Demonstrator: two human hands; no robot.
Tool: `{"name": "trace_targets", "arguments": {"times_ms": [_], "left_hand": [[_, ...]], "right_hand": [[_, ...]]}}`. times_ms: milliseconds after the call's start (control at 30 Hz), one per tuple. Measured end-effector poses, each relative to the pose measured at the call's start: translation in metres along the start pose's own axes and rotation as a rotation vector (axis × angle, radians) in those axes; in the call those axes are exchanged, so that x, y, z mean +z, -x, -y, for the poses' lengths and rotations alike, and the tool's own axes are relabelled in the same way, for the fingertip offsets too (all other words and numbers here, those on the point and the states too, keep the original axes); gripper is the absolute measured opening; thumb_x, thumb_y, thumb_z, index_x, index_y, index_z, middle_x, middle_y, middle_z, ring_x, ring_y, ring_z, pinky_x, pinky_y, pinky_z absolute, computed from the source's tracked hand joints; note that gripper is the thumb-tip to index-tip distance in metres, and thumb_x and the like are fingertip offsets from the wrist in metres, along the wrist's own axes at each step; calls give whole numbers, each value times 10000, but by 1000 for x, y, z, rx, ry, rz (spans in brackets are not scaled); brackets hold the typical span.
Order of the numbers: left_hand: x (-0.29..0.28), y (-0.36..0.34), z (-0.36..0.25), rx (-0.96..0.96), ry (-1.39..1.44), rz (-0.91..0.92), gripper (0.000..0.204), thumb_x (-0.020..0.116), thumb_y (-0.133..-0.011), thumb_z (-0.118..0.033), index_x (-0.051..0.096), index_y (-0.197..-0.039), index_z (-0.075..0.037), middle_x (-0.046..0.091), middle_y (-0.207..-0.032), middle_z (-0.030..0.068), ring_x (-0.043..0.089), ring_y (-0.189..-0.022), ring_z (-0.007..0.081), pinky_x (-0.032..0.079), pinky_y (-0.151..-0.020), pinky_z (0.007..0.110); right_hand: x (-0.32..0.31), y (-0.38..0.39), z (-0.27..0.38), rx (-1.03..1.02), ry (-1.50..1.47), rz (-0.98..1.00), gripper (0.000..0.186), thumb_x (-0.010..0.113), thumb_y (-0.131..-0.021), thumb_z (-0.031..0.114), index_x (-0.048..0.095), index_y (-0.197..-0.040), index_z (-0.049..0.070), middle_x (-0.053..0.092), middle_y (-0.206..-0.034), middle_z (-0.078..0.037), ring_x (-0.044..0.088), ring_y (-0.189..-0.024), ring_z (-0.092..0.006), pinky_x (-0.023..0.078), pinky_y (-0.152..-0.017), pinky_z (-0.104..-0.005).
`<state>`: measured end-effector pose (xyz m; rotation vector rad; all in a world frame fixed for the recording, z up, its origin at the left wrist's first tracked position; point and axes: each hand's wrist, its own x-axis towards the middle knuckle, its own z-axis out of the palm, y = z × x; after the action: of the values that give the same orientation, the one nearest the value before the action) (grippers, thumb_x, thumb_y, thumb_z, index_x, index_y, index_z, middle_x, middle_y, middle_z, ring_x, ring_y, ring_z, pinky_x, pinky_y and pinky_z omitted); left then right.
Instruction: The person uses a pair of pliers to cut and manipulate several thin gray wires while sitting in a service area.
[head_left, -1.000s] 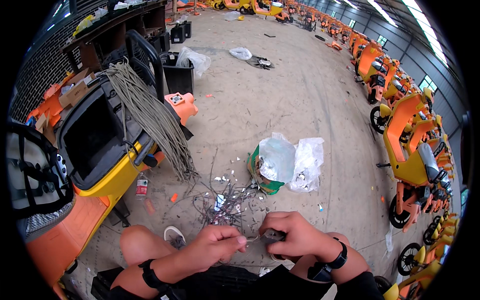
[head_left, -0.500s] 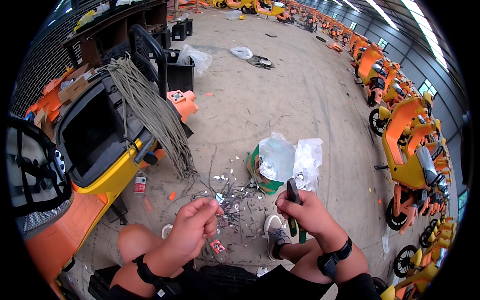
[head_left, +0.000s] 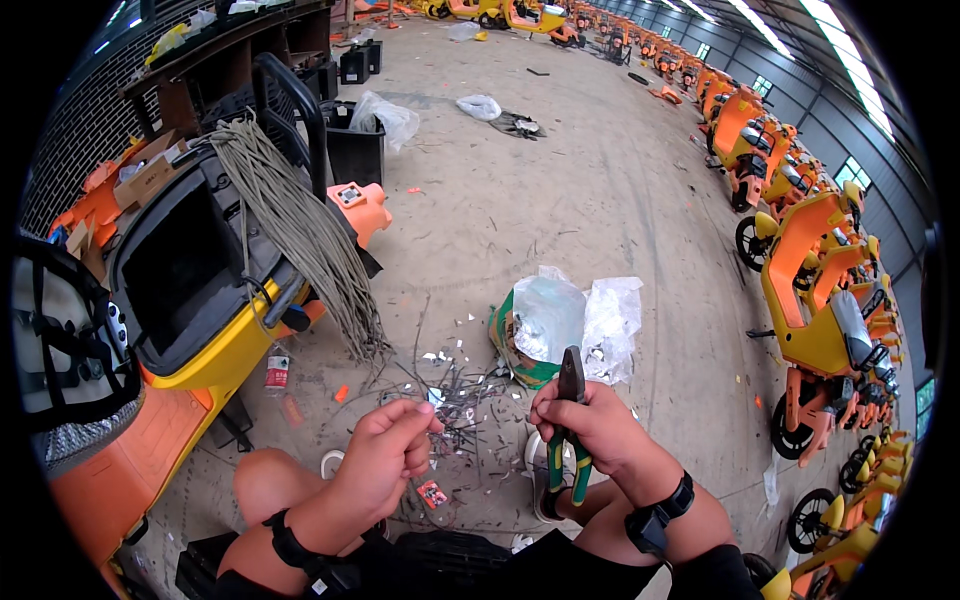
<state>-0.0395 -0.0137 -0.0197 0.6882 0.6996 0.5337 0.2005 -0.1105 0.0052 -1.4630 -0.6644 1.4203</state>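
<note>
My right hand (head_left: 597,420) is wrapped round a pair of pliers (head_left: 571,375) with dark jaws and green-and-yellow handles. The jaws point up and away from me, and the handles hang below my palm. Thumb and fingers pinched together, my left hand (head_left: 392,440) is closed at the left of the pliers, apart from them. What it pinches, if anything, is too small to make out. Between and beyond my hands, dark cable scraps (head_left: 465,400) and white bits litter the floor. A green-edged sack (head_left: 503,325) with a whitish plastic lining stands just past the pliers.
At my left is a yellow-and-orange scooter (head_left: 205,355) with a bundle of grey cables (head_left: 300,235) draped over it. A black bin (head_left: 355,150) stands farther back. Clear plastic sheeting (head_left: 612,320) lies beside the sack. Rows of orange-and-yellow scooters (head_left: 800,290) line the right side.
My right hand has moved slightly left and turned, so the pliers now stand more upright with their handles in fuller view. My left hand has hardly moved.
</note>
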Motion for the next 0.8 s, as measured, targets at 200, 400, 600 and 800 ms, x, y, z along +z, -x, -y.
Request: {"name": "trace_targets", "arguments": {"times_ms": [200, 400, 600, 800], "left_hand": [[0, 0, -2, -7, -18, -17, 213, 510, -1001, -176, 543, -856, -23, 289, -573, -48, 278, -481, 78, 258, -474, 254], [-1, 1, -2, -13, -42, -32, 212, 517, -996, -180, 543, -853, -25, 292, -572, -49, 276, -478, 76, 253, -473, 253], [0, 1, -2, -18, -48, -32, 212, 522, -993, -185, 541, -855, -26, 296, -576, -52, 280, -483, 71, 249, -474, 250], [1, 1, -2, -18, -49, -30, 213, 522, -994, -185, 542, -853, -27, 300, -580, -50, 279, -483, 71, 248, -474, 249]], "right_hand": [[1, 0, 0, -18, -9, -19, 83, 578, -890, 57, 619, -927, -5, 641, -893, -84, 570, -718, -115, 459, -703, -265], [0, 1, -1, -36, -36, -26, 83, 590, -856, 22, 627, -925, -3, 649, -877, -77, 567, -717, -119, 462, -684, -264], [1, 2, -3, -14, -37, -75, 180, 609, -833, 20, 633, -1006, -23, 668, -899, -102, 566, -718, -119, 463, -672, -250], [1, 3, -3, -21, -14, -67, 210, 604, -823, 13, 628, -1028, -28, 674, -904, -106, 564, -719, -114, 462, -670, -247]]}}
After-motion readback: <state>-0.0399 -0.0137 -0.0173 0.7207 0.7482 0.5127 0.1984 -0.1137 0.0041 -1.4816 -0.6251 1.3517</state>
